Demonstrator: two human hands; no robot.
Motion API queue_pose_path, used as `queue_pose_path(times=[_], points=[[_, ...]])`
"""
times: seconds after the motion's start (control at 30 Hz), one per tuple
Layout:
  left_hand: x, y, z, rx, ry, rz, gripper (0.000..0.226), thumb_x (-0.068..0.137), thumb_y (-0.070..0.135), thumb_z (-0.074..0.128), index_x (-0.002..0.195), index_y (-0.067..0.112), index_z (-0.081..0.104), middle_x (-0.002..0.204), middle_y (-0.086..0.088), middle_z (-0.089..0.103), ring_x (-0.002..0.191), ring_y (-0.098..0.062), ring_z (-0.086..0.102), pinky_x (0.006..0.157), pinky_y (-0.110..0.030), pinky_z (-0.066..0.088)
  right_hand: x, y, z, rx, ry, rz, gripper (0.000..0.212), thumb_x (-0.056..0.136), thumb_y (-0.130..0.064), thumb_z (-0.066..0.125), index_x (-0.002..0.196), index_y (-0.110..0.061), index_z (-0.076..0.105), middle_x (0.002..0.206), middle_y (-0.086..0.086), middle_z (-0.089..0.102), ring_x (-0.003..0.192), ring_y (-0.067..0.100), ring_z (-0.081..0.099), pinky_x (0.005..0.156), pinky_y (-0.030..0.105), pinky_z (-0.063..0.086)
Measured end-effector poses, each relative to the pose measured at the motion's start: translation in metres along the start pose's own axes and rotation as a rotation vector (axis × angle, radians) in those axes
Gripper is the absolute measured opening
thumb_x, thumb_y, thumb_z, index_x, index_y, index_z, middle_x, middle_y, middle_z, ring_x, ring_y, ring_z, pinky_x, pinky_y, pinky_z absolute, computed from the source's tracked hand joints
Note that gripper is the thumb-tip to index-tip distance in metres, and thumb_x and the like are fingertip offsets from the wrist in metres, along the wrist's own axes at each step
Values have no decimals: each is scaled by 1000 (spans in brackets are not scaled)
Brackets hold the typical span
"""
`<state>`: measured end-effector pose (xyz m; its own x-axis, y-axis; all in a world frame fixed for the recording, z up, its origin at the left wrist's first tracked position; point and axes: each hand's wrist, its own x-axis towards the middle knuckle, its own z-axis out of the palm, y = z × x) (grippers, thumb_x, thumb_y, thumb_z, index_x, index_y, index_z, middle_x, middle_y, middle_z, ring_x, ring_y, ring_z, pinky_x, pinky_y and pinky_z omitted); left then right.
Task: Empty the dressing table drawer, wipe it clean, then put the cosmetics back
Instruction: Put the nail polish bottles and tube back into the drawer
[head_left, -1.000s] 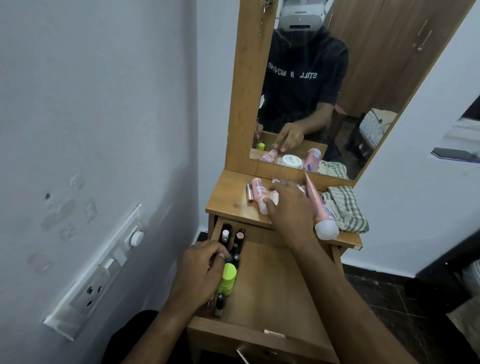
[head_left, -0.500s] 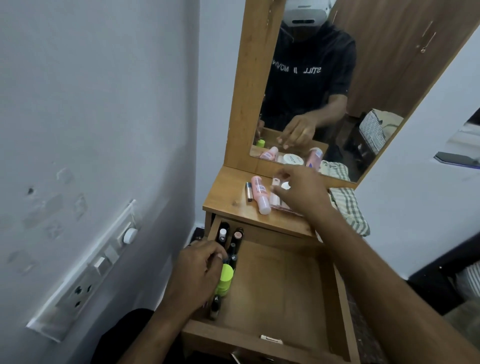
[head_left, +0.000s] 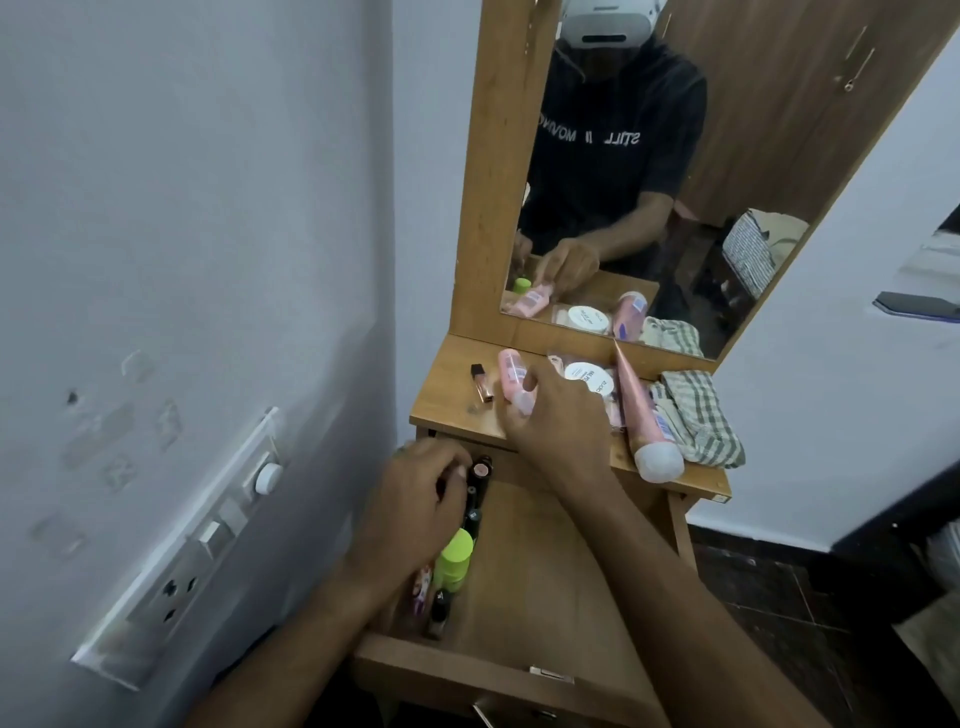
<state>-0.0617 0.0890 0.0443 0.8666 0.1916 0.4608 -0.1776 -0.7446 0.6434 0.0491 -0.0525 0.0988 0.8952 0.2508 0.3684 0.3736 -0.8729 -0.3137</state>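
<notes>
Put-back phase, by the look of it. Right hand (head_left: 558, 415) closes its fingers around the small pink bottle (head_left: 514, 382) on the dressing table top (head_left: 447, 387). Left hand (head_left: 415, 501), fingers curled, steadies the upright items along the left wall of the open drawer (head_left: 540, 571); exact grasp can't be told. Best move: lift the bottle clear, then seat it beside the green-capped bottle (head_left: 454, 558) without toppling the row. Versus half a second ago: right hand has shifted left onto the pink bottle, left hand has moved toward the drawer's back.

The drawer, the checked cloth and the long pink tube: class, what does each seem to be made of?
Drawer: probably laminated board, with a smooth tan wood-grain face.
Checked cloth: woven fabric, soft and crumpled into folds.
Long pink tube: likely plastic, glossy, with a white cap.
</notes>
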Motion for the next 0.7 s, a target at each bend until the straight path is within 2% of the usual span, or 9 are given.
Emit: queue_pose_path(times=[0.1,0.17,0.23,0.3,0.4,0.47,0.57,0.7], points=[[45,6,0,42,58,49,11,92,15,55,91,16,66,84,4,66,78,-15,59,71,-30,46,-26,8,-27,195,119,34,27,81,-40,67,102,-28,55,76,-6,65,70,13,63,65,31,53],[74,8,5,73,44,6,10,95,19,56,94,14,65,85,1,65,78,-17,59,68,-32,45,-56,17,-47,310,135,48,29,79,-34,74,102,-30,56,67,-11,63,64,4,62,60,26,50],[100,7,14,129,-5,-70,18,97,27,55,103,11,63,90,-5,65,85,-23,60,69,-31,39,-88,29,-59,392,107,71,32,77,-33,80,100,-33,57,63,-12,63,62,3,64,56,25,51],[119,9,23,188,-75,-105,32,98,35,54,118,11,61,107,-11,66,101,-29,60,78,-32,42,-117,45,-63,409,70,107,35,75,-35,82,98,-35,57,66,-13,64,63,5,64,54,25,52],[135,14,31,246,-130,-116,40,96,41,56,124,13,65,123,-12,66,115,-32,59,95,-37,46,-144,70,-63,388,-22,132,40,72,-37,83,102,-41,58,69,-12,64,64,6,65,54,25,53],[141,13,39,288,-151,-132,40,92,44,62,118,15,69,120,-9,69,114,-31,60,91,-35,46,-156,84,-62,390,-126,134,42,72,-35,84,106,-44,62,70,-14,65,65,6,66,56,25,54],[147,12,46,367,-167,-157,30,84,42,70,96,15,73,100,-5,71,101,-29,63,79,-33,46,-165,99,-62,431,-297,103,40,73,-33,86,109,-40,71,74,-17,69,71,5,68,60,17,53],[146,8,50,461,-197,-162,12,82,15,71,92,9,73,95,-10,69,94,-29,64,74,-32,49,-162,102,-59,385,-491,35,35,76,-40,83,110,-36,76,83,-19,72,80,-1,67,64,15,53]])
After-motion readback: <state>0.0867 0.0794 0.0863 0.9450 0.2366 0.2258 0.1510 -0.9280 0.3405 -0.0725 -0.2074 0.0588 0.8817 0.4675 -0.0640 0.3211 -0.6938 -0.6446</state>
